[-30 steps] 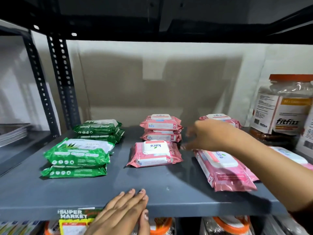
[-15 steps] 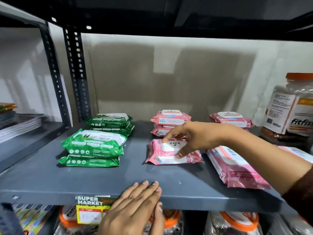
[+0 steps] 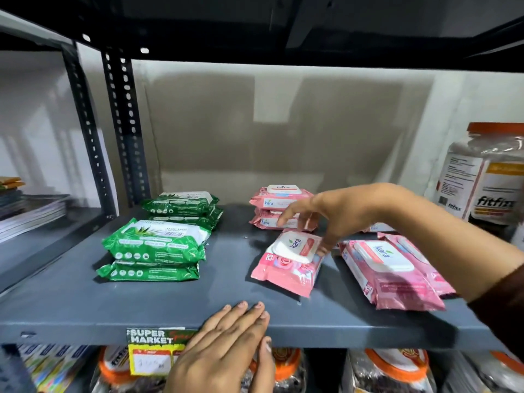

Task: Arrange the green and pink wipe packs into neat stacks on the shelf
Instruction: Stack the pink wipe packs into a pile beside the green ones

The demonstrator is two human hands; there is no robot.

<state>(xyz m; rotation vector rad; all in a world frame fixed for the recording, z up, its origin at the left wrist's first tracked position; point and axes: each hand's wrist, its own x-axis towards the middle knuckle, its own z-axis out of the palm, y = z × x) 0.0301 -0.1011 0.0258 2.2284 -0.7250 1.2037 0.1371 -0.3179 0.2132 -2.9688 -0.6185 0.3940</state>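
On the grey shelf [image 3: 71, 302], green wipe packs sit in two stacks at the left, a front stack [image 3: 153, 245] and a back stack [image 3: 181, 204]. A stack of pink packs [image 3: 279, 205] stands at the middle back. In front of it a single pink pack [image 3: 289, 262] lies flat, turned at an angle. My right hand [image 3: 329, 217] hovers over its far right corner, fingers apart, lower fingertips touching the pack. Two overlapping pink packs [image 3: 388, 270] lie askew under my right forearm. My left hand [image 3: 232, 344] rests flat on the shelf's front edge, holding nothing.
A large fitfizz jar [image 3: 487, 177] stands at the right back. Part of another pink pack [image 3: 377, 227] shows behind my wrist. A perforated upright post [image 3: 119, 123] bounds the left side. Magazines [image 3: 31, 211] lie on the neighbouring shelf. Orange-lidded jars [image 3: 391, 370] and a supermarket price label [image 3: 153, 350] are below.
My right hand reached left onto the single pink pack and turned it, so its long side now points front to back. The left hand stayed on the shelf edge.
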